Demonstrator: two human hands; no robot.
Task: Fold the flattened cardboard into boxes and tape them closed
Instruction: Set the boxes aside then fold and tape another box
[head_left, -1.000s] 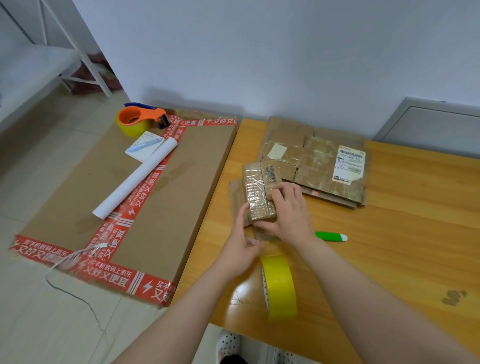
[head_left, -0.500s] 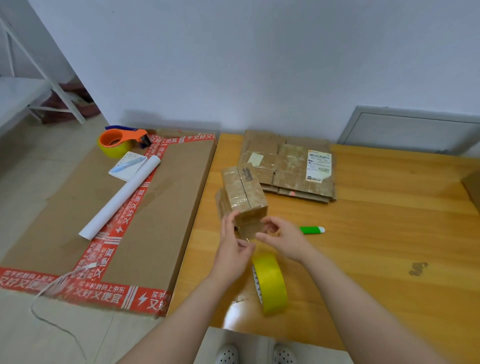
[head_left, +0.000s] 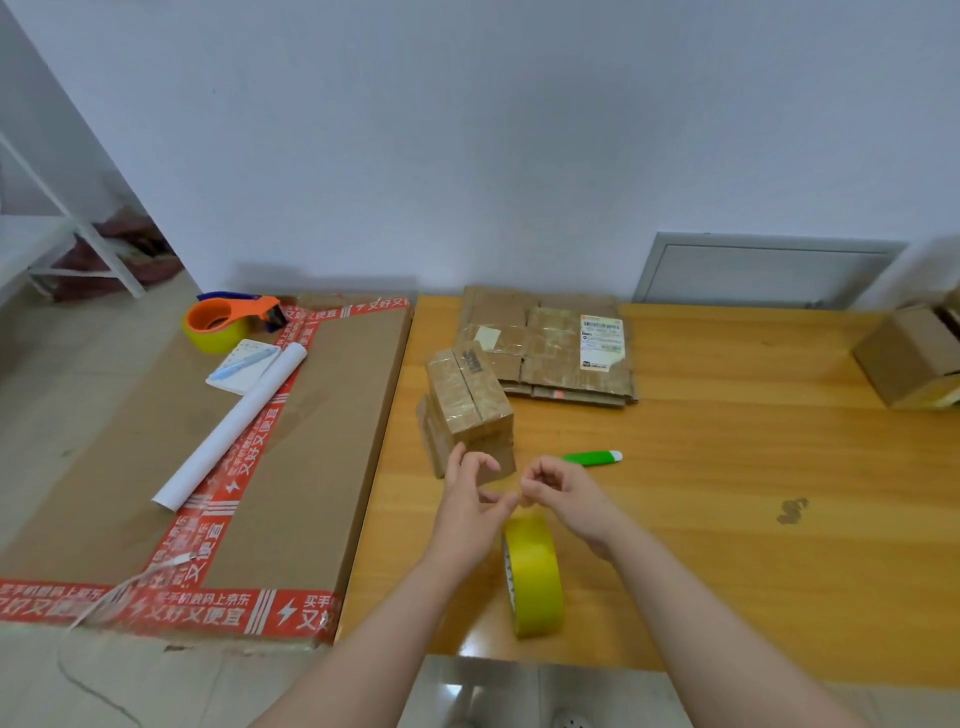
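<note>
A small brown box (head_left: 467, 400) wrapped in clear tape stands on the wooden table (head_left: 727, 519), apart from my hands. Just in front of it my left hand (head_left: 467, 504) and my right hand (head_left: 563, 493) hover with curled fingers and their thumbs almost meeting. I see nothing between the fingers. Directly below the hands, a yellow tape roll (head_left: 535, 577) stands on its edge. A stack of flattened cardboard (head_left: 550, 348) with a white label lies behind the small box.
A green cutter (head_left: 592, 457) lies right of the hands. Another folded box (head_left: 909, 358) sits at the table's far right. To the left, a big flat carton (head_left: 322, 441) carries an orange tape dispenser (head_left: 223, 322), a notepad with pen (head_left: 244, 358) and a white paper roll (head_left: 234, 426).
Both hands have let go of the small box and drawn back toward me, coming together above the tape roll. The box stays upright on the table.
</note>
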